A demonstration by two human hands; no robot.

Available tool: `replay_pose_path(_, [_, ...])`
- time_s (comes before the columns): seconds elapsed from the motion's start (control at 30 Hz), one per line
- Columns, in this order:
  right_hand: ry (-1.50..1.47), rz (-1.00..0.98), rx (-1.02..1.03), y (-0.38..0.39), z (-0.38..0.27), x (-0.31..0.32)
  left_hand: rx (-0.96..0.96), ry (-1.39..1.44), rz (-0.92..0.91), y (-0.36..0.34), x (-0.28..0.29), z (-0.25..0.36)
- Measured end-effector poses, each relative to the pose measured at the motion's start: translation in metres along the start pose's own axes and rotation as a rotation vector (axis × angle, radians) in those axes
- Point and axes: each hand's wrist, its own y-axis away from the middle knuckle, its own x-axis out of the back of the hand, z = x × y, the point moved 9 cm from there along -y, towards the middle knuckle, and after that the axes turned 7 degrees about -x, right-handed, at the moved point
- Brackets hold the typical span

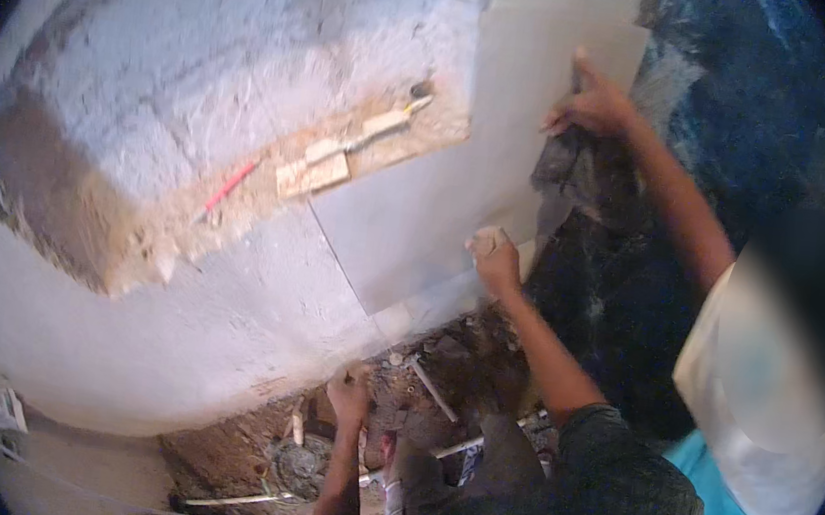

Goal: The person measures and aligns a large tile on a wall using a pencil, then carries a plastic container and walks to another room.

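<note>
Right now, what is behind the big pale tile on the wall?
Beside the tile, rough grey plaster and a brown chiselled channel with pipes show. What lies behind the tile itself is covered.

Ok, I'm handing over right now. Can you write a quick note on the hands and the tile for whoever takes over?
Left hand: at the lower edge of the wall, above the rubble; grip unclear.
Right hand: closed on a small pale object, at the lower right of the large pale tile.
Co-worker's hand: on the tile's top edge.
Done: tile lies against the wall.
Left: the open recess with pipes beside it is uncovered.
</note>
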Motion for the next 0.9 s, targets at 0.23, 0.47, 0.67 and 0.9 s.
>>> replay_pose_path(0.23, [0.036,-0.041,-0.162,0.067,-0.051,0.072,0.032,0.128,-0.169,0.093,0.039,0.007])
replay_pose_path(0.47, [0.241,0.046,-0.212,0.067,-0.080,0.121,0.159,0.087,-0.329,0.130,0.078,0.042])
replay_pose_path(0.67, [-0.130,-0.023,-0.142,0.017,-0.205,0.161,0.106,0.077,-0.340,0.089,0.104,0.090])
replay_pose_path(0.9, [-0.092,0.129,0.004,-0.028,-0.262,0.184,0.010,-0.040,-0.231,0.050,0.115,0.094])
